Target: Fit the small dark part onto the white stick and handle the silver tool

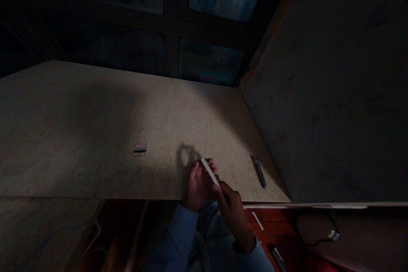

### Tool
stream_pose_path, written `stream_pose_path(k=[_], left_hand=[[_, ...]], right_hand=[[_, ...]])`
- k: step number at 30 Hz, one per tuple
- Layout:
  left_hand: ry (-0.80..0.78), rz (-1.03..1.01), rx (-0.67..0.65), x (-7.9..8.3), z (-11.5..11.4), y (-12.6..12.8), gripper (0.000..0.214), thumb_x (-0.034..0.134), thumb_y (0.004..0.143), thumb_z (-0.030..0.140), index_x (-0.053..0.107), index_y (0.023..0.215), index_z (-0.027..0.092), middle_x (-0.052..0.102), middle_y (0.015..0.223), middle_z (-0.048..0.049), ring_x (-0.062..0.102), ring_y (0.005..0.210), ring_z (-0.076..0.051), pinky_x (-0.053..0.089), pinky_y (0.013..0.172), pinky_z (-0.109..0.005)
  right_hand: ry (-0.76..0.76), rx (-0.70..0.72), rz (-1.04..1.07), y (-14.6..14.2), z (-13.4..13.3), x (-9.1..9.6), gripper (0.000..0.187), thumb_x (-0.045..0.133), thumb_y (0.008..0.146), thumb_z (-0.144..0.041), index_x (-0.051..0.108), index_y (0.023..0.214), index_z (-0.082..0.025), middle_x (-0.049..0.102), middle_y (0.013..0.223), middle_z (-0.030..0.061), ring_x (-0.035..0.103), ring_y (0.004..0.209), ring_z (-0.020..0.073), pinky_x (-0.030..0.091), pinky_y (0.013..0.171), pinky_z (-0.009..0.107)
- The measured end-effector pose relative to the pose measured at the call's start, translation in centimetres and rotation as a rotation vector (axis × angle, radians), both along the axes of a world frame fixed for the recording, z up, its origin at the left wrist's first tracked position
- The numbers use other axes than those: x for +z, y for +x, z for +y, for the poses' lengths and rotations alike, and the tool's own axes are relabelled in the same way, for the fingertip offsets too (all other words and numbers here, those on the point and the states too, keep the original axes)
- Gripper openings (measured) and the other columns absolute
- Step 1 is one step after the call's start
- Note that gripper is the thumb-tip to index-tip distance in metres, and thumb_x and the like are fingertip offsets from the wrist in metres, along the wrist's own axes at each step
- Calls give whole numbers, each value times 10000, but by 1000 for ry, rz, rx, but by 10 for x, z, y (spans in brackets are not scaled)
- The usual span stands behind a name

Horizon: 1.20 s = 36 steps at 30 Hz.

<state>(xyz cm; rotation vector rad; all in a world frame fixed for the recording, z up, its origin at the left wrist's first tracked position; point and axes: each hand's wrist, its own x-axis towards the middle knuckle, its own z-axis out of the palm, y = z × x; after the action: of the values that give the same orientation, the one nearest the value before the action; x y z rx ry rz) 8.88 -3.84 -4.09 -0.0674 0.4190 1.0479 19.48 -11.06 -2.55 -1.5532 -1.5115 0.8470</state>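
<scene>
White stick [211,174] being held at a small dark piece [206,160]

The white stick is being pinched between the thumb and fingers of the right hand [230,205], its far end being angled up and leftward over the dark piece. The piece is being held at the fingertips of the left hand [200,182], whose palm is being turned up near the front edge of the desk [165,114]; whether stick and piece are touching cannot be told. To the left, a small clear case [140,146] with a dark strip [140,151] is being lit on the desk. To the right, a slim dark pen-like tool [259,173] is being left lying near the wall [334,93].
</scene>
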Motion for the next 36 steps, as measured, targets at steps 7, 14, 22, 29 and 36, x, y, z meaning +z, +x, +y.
stream_pose_path(k=[7,14,22,29,36], left_hand=[[28,-1,-19,1,1,0,283,606,864,396,690,907,129,666,799,-51,632,735,-171,501,758,-318],[-18,0,-33,6,2,-2,320,581,891,407,696,937,111,663,770,-56,628,697,-164,500,675,-294],[-9,-6,-21,5,2,-1,307,544,926,390,687,975,123,662,803,-46,629,710,-147,502,678,-274],[-5,-18,-47,6,2,-1,317,506,954,371,690,975,115,675,790,-55,639,710,-143,512,690,-263],[-7,-30,-22,1,1,-1,274,525,950,335,684,987,114,677,838,-65,644,728,-151,504,686,-273]], right_hand=[[-31,-52,-39,4,1,3,391,443,987,-468,695,902,-182,603,618,-6,564,573,156,386,535,244],[-53,-48,-6,-5,1,2,415,436,985,-487,714,957,-180,665,691,26,589,615,176,411,559,257],[-31,-48,-12,-4,3,2,390,444,983,-475,719,980,-197,714,767,42,627,636,185,439,573,261],[-44,-71,-8,1,3,0,387,450,992,-455,723,993,-181,681,660,20,602,587,169,443,568,252],[-35,-10,-20,-5,4,7,372,458,976,-472,727,1018,-220,672,682,15,595,581,185,434,541,259]])
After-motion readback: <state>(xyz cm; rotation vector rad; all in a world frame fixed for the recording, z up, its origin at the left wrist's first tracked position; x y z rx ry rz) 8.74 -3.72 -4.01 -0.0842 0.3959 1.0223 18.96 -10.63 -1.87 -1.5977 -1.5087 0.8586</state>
